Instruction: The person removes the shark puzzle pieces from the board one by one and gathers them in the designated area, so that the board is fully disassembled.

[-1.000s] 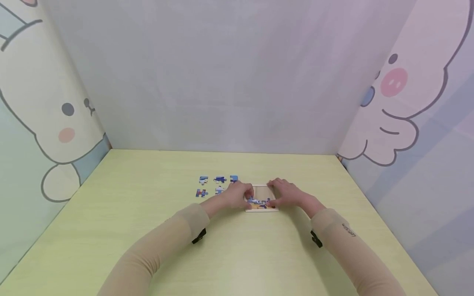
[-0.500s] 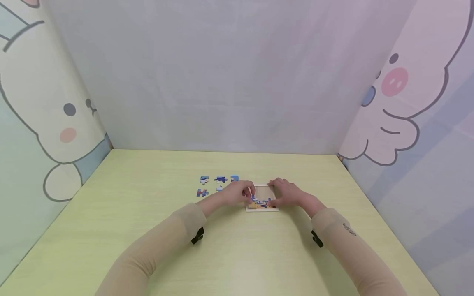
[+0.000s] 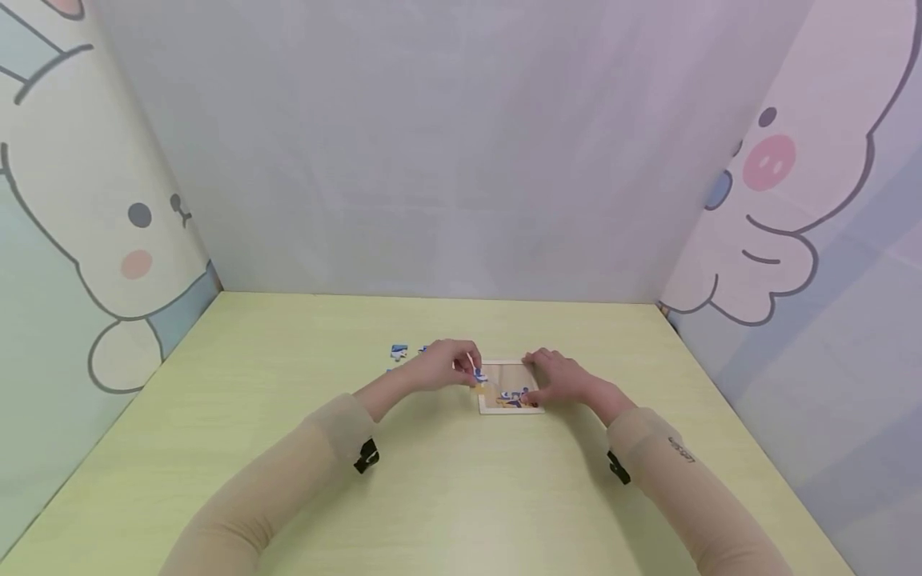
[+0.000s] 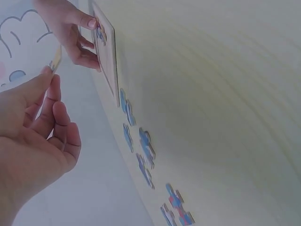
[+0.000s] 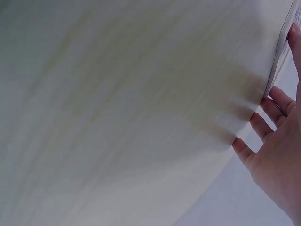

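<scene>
My left hand (image 3: 441,365) pinches a jigsaw piece (image 3: 479,378), blue and white with a yellow part, between thumb and fingertips at the left rim of a wooden puzzle tray (image 3: 510,411). In the left wrist view this piece (image 4: 56,60) is edge-on and raised off the board. My right hand (image 3: 563,378) holds the tray's right side, thumb over the near right corner and fingers at the far right corner. Joined jigsaw pieces (image 3: 513,397) lie in the tray's near part, partly under that thumb; bare wood shows behind them.
Several loose jigsaw pieces (image 4: 146,145) lie on the pale yellow table (image 3: 446,496) left of the tray, mostly hidden behind my left hand in the head view. Curtains with cartoon animals (image 3: 771,164) stand around the table's back and sides.
My left hand has moved left and up from inside the tray, lifting the jigsaw piece away from the joined ones. The right hand stays at the tray's right side.
</scene>
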`<action>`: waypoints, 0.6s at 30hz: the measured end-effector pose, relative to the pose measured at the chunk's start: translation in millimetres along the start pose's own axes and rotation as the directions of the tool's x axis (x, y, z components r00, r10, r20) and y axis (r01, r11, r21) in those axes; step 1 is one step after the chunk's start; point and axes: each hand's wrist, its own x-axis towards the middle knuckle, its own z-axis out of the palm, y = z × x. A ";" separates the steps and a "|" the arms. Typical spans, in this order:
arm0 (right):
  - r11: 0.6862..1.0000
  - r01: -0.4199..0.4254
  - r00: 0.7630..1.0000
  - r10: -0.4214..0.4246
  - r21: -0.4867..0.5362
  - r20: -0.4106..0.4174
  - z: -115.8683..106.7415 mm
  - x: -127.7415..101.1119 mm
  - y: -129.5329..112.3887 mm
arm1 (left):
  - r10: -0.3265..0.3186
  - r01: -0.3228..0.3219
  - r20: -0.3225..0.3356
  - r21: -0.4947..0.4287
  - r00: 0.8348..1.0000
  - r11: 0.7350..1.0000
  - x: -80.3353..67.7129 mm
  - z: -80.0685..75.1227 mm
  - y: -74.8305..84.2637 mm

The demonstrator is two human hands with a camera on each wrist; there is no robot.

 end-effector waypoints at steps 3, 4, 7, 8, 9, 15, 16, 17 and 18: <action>1.000 0.001 1.000 -0.001 0.000 -0.002 0.9 -0.5 -0.7 | -0.012 0.012 -0.021 0.003 1.000 1.000 -7.2 -5.7 -2.1; 1.000 0.001 1.000 -0.001 0.000 -0.002 0.5 -0.8 -1.0 | -0.016 0.016 -0.030 0.005 0.999 1.000 -9.9 -7.7 -2.5; 1.000 0.000 1.000 0.000 -0.002 -0.003 -0.5 -1.6 -1.6 | -0.027 0.026 -0.050 -0.009 0.998 1.000 -19.1 -13.2 -5.0; 1.000 -0.001 1.000 0.001 -0.003 -0.003 -0.6 -1.8 -1.8 | -0.029 0.028 -0.057 -0.017 0.998 0.999 -22.4 -15.0 -6.0; 1.000 -0.001 1.000 0.001 -0.004 -0.002 -0.7 -2.0 -1.9 | -0.028 0.026 -0.061 -0.024 0.998 0.999 -25.4 -16.6 -7.5; 1.000 -0.004 1.000 0.004 0.011 -0.002 -0.4 -2.5 -3.3 | -0.050 0.050 -0.105 -0.004 0.993 0.999 -43.4 -26.9 -17.1; 1.000 -0.005 1.000 0.005 0.015 -0.003 -0.4 -2.6 -3.5 | -0.058 0.058 -0.112 0.001 0.992 0.998 -46.3 -28.4 -19.0; 1.000 -0.005 1.000 0.005 0.016 -0.003 -0.5 -2.8 -3.5 | -0.062 0.063 -0.116 0.001 0.991 0.998 -49.2 -29.6 -20.9; 1.000 -0.006 1.000 0.006 0.017 -0.003 -0.5 -2.8 -3.5 | -0.067 0.067 -0.120 0.001 0.991 0.998 -52.2 -30.7 -22.9</action>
